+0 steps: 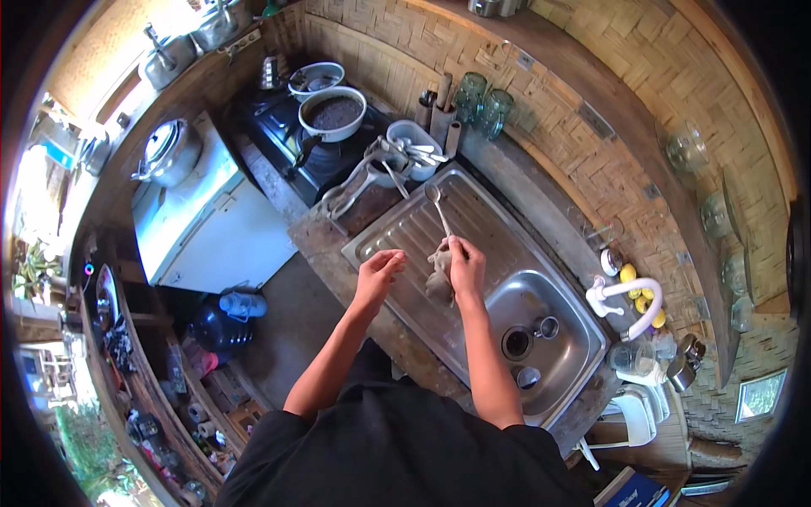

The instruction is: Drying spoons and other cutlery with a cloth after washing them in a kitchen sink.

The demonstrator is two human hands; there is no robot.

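Note:
My right hand is closed around the handle of a metal spoon, its bowl pointing away from me, and around a greyish cloth that hangs below the fingers. Both are over the ribbed drainboard of a stainless steel sink. To the left, my left hand is raised near the drainboard's front edge with curled fingers; nothing shows in it. In the sink basin lie a small metal cup and a small clear vessel, beside the drain.
A plastic container of cutlery and several ladles stand beyond the drainboard. On the black stove sits a pan of dark contents. A white faucet arches at the basin's right. Green glass mugs stand against the woven wall.

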